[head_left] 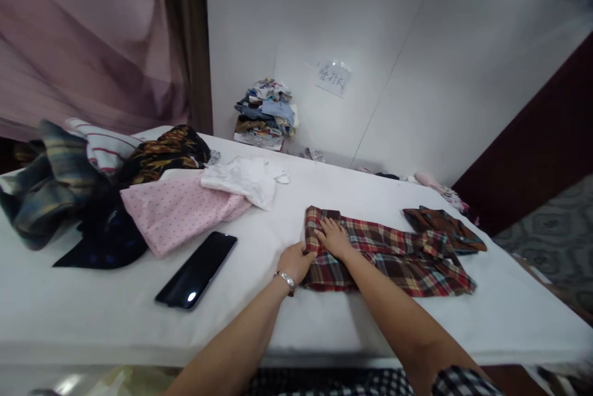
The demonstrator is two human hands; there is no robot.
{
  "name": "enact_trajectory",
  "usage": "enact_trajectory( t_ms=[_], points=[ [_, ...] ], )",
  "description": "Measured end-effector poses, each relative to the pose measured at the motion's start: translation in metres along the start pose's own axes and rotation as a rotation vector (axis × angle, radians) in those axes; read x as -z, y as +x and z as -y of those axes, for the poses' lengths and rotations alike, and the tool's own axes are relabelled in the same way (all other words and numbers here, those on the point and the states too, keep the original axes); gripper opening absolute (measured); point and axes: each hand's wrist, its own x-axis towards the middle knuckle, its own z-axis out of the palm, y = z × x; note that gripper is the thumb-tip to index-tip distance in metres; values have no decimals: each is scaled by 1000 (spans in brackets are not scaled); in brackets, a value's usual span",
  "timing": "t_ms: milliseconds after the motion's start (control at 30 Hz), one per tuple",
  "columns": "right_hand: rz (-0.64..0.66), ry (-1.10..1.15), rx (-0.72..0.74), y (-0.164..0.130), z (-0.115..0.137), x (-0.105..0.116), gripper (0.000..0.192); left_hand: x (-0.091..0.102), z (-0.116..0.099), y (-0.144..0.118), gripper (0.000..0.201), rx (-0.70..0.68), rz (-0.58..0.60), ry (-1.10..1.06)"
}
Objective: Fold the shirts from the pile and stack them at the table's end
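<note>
A red, brown and cream plaid shirt (393,248) lies folded lengthwise on the white table, its long side running left to right. At its left end, my left hand (296,261) has its fingers closed on the edge of the cloth; a silver bracelet circles that wrist. My right hand (334,238) lies flat on the shirt near the same end, fingers apart, pressing on the fabric. Part of the shirt's near side is hidden under my right forearm. Beyond its right end lies a folded brown patterned garment (445,229).
On the white-covered table (250,315), a black phone (197,269) lies left of my hands. Behind it are a pink dotted garment (180,207), a white cloth (245,180) and a heap of dark and plaid clothes (65,180). A clothes stack (266,109) stands by the wall.
</note>
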Motion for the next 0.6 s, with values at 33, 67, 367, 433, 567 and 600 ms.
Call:
enact_trajectory(
  t_ms=[33,67,367,433,567,600],
  points=[
    [24,11,-13,-2,2,4,59,1,0,0,18,-3,4,-6],
    [24,28,-23,-5,4,9,60,1,1,1,18,-8,11,-14],
    [-139,151,119,-54,11,-14,61,2,1,2,19,-30,-34,137],
    [-163,270,129,-56,8,-14,57,4,1,2,19,-28,-22,106],
    [-274,670,15,-64,0,0,51,6,2,3,19,-29,1,-12],
    [-289,754,-17,-67,-1,2,51,6,3,4,20,-27,-1,-40]
  ],
)
